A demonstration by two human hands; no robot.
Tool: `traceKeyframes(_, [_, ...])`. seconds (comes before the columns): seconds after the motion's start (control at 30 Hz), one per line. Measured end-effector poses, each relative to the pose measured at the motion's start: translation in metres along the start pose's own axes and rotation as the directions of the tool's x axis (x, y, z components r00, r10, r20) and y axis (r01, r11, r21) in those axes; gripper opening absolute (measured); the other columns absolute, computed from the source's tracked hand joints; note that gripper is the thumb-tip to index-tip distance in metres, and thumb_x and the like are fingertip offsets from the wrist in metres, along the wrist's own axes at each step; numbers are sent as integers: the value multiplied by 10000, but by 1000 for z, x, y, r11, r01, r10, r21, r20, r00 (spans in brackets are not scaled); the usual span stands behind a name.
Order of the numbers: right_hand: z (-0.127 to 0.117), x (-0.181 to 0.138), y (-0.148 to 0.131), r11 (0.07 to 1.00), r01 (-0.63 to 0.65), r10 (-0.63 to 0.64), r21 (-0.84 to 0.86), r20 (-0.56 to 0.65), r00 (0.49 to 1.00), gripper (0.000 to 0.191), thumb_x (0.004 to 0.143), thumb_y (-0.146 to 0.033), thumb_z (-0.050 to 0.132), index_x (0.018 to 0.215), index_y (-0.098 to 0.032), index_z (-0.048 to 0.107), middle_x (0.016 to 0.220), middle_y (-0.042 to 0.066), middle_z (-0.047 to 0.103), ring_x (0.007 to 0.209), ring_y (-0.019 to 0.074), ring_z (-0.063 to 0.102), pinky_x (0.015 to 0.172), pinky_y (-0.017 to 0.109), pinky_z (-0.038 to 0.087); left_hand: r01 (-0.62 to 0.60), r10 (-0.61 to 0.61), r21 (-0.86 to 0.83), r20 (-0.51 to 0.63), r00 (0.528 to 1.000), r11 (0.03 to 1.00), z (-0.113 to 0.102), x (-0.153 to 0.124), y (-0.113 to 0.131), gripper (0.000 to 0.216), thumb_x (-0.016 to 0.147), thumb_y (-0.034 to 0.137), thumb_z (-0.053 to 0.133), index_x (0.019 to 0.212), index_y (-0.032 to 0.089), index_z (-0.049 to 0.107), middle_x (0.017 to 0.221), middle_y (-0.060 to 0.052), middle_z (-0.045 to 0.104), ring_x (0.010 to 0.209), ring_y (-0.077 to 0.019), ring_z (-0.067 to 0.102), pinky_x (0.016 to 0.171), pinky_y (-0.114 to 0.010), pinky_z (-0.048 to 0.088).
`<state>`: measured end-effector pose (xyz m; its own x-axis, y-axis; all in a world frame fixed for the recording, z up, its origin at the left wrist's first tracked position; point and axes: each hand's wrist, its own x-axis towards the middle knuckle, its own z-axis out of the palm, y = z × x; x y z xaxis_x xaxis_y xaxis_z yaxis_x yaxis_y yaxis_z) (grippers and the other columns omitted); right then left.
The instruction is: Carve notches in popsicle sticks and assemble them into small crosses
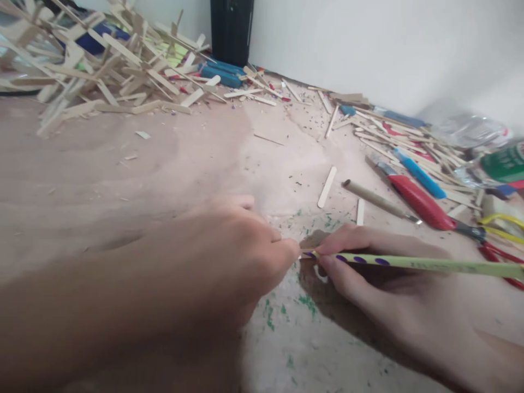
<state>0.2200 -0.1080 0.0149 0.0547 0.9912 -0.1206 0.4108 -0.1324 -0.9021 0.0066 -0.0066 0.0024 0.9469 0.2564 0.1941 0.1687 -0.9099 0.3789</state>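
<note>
My right hand [393,295] pinches a pale yellow-green pencil [446,265] with purple dots near its tip. The pencil lies almost level and points left, low over the table. My left hand [249,248] is closed, thumb and fingers pressed together just left of the pencil tip. A thin pale sliver shows between its fingertips and the tip; what the left hand holds is mostly hidden. Green crumbs [309,304] are scattered on the wooden table [196,147] below the hands. A loose craft stick [327,187] lies just beyond the right hand.
A tangled structure of craft sticks [118,65] fills the back left. A red-handled utility knife [421,202], a blue pen-like tool [420,172], a slim craft knife [379,200], scissors [475,232] and a plastic bottle [501,164] lie right. A black container [231,33] stands behind.
</note>
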Motion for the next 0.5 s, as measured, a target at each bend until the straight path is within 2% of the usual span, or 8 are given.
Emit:
traceKeyframes(0.1, [1,1,0,1000,-14,14,3,-18,1000,112,936,-266,747,833,-224,756,763,27,793,526,112,660,426,160,494,-10,8,48,29,1000,999,-2,-2,0,209,823,38,542,738,229,546,652,23,601,526,-176,470,694,-393,348])
traceKeyframes(0.23, [0,2,1,994,57,-60,-91,-30,998,142,953,-233,712,815,-228,746,731,5,779,553,106,668,461,145,517,-3,1,43,52,999,999,-5,-2,0,203,856,51,561,755,222,600,666,22,625,540,-179,497,738,-402,375])
traceKeyframes(0.37, [-2,3,2,972,123,-136,-199,-52,989,136,917,-180,713,796,-233,744,728,-14,776,563,103,671,490,151,534,-15,11,56,69,998,998,-9,-1,2,196,832,55,610,735,224,591,648,34,623,531,-181,503,689,-393,345])
traceKeyframes(0.5, [-3,2,5,974,145,-157,-172,-57,986,109,913,-178,724,828,-244,742,726,-28,763,560,101,663,486,160,521,-15,12,31,95,995,999,-12,-1,3,197,822,61,590,732,233,558,636,48,612,528,-177,497,675,-383,328])
